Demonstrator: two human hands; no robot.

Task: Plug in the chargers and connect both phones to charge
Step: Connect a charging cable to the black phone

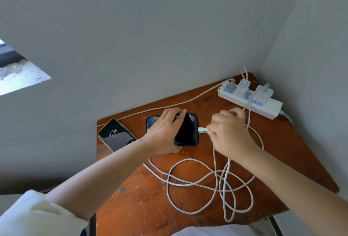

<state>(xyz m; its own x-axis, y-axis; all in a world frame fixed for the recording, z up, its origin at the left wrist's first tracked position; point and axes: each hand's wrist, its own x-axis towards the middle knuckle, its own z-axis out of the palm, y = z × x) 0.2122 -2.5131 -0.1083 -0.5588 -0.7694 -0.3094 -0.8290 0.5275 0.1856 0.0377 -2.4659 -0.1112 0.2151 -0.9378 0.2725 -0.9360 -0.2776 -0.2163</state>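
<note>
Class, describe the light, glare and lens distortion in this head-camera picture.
Head view: soft, even daylight with faint shadows; the black-cased phone under the left hand shows screen reflections; wide-angle bending tilts the grey walls and skews the brown wooden table.

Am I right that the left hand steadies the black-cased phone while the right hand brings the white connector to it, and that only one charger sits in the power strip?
Not quite: the head view shows two white chargers in the power strip. The left hand does steady the black-cased phone while the right hand brings the white connector.
</note>
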